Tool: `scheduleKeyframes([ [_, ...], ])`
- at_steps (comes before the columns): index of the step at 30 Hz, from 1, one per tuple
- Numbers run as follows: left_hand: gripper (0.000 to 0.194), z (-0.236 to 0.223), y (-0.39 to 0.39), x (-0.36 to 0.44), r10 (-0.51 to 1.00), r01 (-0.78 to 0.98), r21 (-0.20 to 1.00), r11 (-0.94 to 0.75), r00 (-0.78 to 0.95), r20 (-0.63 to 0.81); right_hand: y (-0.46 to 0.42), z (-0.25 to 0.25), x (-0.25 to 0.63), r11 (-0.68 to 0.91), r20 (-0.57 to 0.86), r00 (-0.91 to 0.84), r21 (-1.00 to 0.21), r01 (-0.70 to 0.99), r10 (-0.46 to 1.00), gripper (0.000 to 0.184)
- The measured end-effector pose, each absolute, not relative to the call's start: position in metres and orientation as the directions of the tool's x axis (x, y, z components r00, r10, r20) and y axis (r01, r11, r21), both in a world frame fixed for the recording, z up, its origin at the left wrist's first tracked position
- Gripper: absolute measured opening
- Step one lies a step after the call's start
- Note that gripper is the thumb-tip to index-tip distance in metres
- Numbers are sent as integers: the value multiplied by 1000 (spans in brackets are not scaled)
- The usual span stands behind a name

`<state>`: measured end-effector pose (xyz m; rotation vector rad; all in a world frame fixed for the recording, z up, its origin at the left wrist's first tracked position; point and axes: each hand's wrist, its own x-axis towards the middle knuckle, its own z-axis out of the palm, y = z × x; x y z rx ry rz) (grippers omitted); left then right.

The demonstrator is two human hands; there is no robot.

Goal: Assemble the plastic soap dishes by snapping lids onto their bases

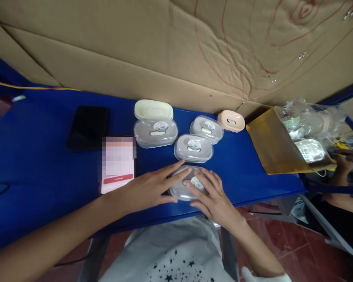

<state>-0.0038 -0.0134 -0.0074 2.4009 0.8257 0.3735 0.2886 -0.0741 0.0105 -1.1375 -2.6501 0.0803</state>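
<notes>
Close to the front edge of the blue table lies a clear oval plastic lid (182,194) with a round sticker and a pale clip. My left hand (157,184) comes in from the left with its fingers spread over the lid's left side. From the right, my right hand (211,194) rests its spread fingers on the lid's right side. Just behind them sits another clear lidded soap box (193,148), and a similar one (207,129) stands behind that. Whether a base lies under the lid between my hands, I cannot tell.
Left of these are a clear lid (155,135) and a cream dish (153,109). A peach dish (231,120) stands at the back. A carton (270,145) of wrapped boxes is at right, a lit phone (117,166) and black object (88,127) left. Another person's hands (345,162) show far right.
</notes>
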Motion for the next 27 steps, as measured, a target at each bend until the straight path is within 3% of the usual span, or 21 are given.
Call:
scheduleKeyframes([
  [7,95,-9,-10,-1,650,474,664,-579,759,25,-78,15,284,692,198,-667,-97,715,718,58],
  [15,92,-10,-11,1,658,468,692,-550,753,14,-76,-4,287,699,242,-661,-136,702,710,57],
  [19,69,16,-5,-10,691,474,666,-577,717,89,-80,-1,289,668,237,-631,-135,732,739,58],
  [22,41,50,14,-28,782,582,550,-599,573,245,-81,5,310,621,244,-579,-152,769,778,59],
  [24,38,68,39,-46,816,717,391,-578,488,310,-80,8,336,564,236,-521,-183,806,821,58],
  [27,45,73,90,-73,873,849,208,-486,460,162,-72,7,378,448,250,-397,-202,871,883,55],
])
